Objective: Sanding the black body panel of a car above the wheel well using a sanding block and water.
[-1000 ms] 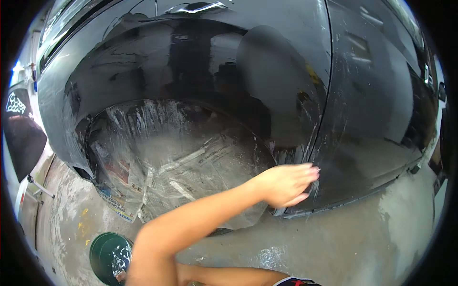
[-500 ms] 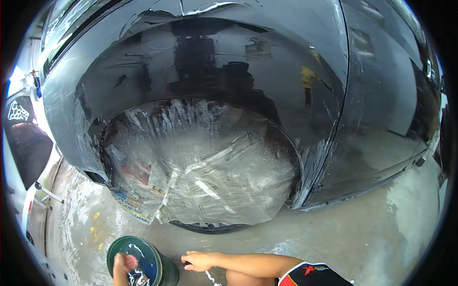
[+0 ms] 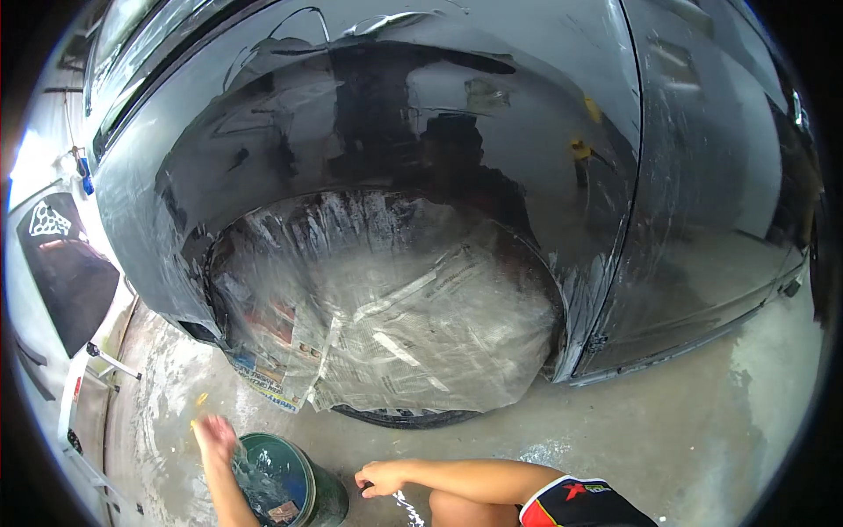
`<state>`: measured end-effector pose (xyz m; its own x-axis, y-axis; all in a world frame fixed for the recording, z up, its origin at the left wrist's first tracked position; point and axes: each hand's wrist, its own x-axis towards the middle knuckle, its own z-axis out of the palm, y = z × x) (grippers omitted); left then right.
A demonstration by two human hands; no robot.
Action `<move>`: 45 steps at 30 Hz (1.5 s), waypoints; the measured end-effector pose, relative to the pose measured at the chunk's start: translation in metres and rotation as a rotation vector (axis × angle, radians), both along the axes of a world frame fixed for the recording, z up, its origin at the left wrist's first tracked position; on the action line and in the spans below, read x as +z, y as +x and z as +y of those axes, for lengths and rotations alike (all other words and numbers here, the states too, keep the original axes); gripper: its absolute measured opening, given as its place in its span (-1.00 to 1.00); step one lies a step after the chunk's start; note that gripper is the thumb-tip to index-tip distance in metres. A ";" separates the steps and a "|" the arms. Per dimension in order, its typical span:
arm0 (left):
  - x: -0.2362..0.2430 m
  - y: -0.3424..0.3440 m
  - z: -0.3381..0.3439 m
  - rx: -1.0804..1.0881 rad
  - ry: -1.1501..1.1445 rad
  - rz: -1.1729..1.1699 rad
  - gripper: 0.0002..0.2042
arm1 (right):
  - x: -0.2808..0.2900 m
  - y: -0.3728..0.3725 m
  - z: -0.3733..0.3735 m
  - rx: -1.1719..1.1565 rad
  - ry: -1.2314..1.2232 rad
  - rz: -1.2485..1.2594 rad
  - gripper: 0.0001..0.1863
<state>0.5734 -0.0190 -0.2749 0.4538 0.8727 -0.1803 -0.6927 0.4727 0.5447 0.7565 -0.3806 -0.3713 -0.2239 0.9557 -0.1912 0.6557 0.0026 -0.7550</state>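
My left hand (image 3: 213, 436), wet and smeared by motion, is raised just above and left of the rim of a green bucket (image 3: 327, 492); I cannot tell whether it holds anything. Cloudy water and a small brownish block (image 3: 283, 511) show inside the bucket. To the bucket's right, my right hand (image 3: 378, 477) hangs low, fingers curled around a small dark shape I cannot make out. Ahead is a glossy dark car fender (image 3: 562, 202) with pale wet streaks, its wheel and arch covered by greyed newspaper (image 3: 421, 334) and tape.
The car's door (image 3: 702, 246) curves away at the right. At the far left a loose dark panel (image 3: 66, 290) with a white mesh-like patch rests by a pale metal stand (image 3: 114, 360). The wet concrete floor (image 3: 659, 439) runs under the car.
My left hand has left the fender's right lower part, dipped into the bucket, and now lifts out toward the left. The view has pulled back, and my right hand has come into sight beside the bucket.
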 end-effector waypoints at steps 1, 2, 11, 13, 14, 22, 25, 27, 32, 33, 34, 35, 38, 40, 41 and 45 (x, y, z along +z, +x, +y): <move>0.049 0.024 -0.013 -0.148 0.152 -0.058 -0.73 | 0.000 0.000 0.001 0.006 0.005 0.004 -0.60; 0.112 0.068 -0.050 -0.108 0.199 -0.039 -0.83 | -0.001 0.000 0.000 -0.005 0.034 -0.015 -0.61; 0.345 0.370 -0.414 1.187 2.028 0.309 -0.47 | 0.026 -0.017 -0.027 -0.136 0.312 0.048 -0.66; 0.319 0.388 -0.505 1.095 2.126 0.265 -0.36 | -0.014 -0.012 -0.018 -0.131 0.434 0.011 -0.63; 0.297 0.394 -0.535 0.992 2.182 0.128 -0.34 | -0.030 -0.014 -0.014 -0.065 0.567 -0.025 -0.60; 0.214 0.392 -0.523 0.582 2.679 -0.036 -0.25 | 0.057 -0.024 -0.062 -0.034 0.218 0.068 -0.59; 0.297 0.374 -0.468 1.132 2.327 0.336 -0.30 | 0.058 -0.015 -0.072 -0.076 0.282 0.047 -0.63; 0.347 0.379 -0.435 1.322 2.009 0.406 -0.34 | 0.055 -0.019 -0.061 -0.034 0.265 0.013 -0.61; 0.302 0.394 -0.513 1.144 2.254 0.208 -0.36 | 0.028 -0.003 -0.042 -0.149 0.265 0.016 -0.66; 0.275 0.392 -0.538 0.916 2.397 0.006 -0.34 | 0.024 -0.003 -0.034 -0.106 0.261 0.008 -0.68; 0.244 0.392 -0.550 0.703 2.509 -0.109 -0.31 | 0.025 -0.010 -0.028 -0.038 0.260 0.006 -0.69; 0.216 0.390 -0.560 0.491 2.611 -0.108 -0.28 | 0.034 -0.006 -0.050 0.012 0.518 0.016 -0.69; 0.125 0.388 -0.558 0.220 2.768 -0.366 -0.30 | 0.034 -0.011 -0.047 -0.114 0.283 0.318 -0.69; 0.086 0.353 -0.512 0.009 2.733 -0.410 -0.45 | 0.055 -0.015 -0.048 -0.275 0.431 0.223 -0.62; 0.082 0.337 -0.509 0.030 2.721 -0.456 -0.53 | 0.014 -0.004 -0.032 -0.298 0.475 0.163 -0.51; 0.063 0.228 -0.356 -0.021 2.602 0.079 -0.80 | 0.046 0.004 -0.030 -0.489 0.450 0.154 -0.49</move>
<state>0.8015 -0.3749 -0.2116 0.5059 -0.6317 0.5874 -0.6626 -0.7206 -0.2042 0.7608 -0.4110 -0.3254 0.2611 0.9329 0.2481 0.5464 0.0690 -0.8347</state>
